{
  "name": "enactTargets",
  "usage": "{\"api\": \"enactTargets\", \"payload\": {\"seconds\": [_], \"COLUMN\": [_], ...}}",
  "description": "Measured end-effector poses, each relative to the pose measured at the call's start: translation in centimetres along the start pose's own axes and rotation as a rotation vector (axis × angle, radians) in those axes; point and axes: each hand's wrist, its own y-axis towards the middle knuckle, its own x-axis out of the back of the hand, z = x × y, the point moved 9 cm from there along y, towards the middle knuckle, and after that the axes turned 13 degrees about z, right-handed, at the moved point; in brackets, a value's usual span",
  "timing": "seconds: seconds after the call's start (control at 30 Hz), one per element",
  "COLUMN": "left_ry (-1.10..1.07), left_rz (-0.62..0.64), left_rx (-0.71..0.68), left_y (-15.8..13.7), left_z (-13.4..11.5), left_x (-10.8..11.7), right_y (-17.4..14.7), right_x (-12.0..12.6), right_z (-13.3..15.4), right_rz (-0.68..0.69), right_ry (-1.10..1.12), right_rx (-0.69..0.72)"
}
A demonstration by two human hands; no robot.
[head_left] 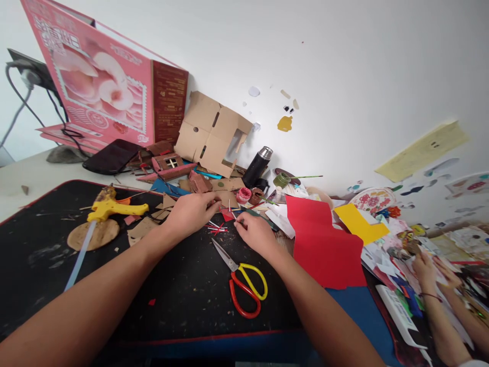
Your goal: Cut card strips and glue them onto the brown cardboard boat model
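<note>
In the head view, a flecked black mat [183,306] lies under the left hand [194,211] and right hand [255,232], a white wall [351,76] beyond. Thin red and white strips [218,230] lie loosely crossed between them. The right hand pinches a pale strip [234,216]; the left hand's fingers bunch narrowly, their hold unclear.

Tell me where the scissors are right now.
In the head view, the scissors lie near the middle on the black mat, below the right hand and just below the red and white strips.
</note>
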Motion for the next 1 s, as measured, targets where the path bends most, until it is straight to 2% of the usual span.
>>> {"api": "enactTargets", "payload": {"seconds": [0.2, 0.67, 0.83, 1.0], "left_ry": [-0.005, 0.024, 0.017, 0.006], "left_rz": [0.003, 0.022, 0.016, 0.024], "left_rx": [-0.031, -0.047, -0.050, -0.047], "left_y": [0.0, 0.1, 0.0, 0.0], "left_z": [-0.2, -0.2, -0.3, -0.5], "left_x": [-0.2, -0.5, -0.5, -0.4], "right_y": [1.0, 2.4, 1.9, 0.6], "right_x": [-0.1, -1.2, -0.7, -0.2], "right_z": [-1.7, -0.7, -0.2, 1.8], "right_rz": [-0.029, -0.026, -0.020, 0.024], "right_ry": [-0.035, -0.043, 0.035, 0.128], "right_rx": [-0.081, -0.079, -0.018, 0.094]}}
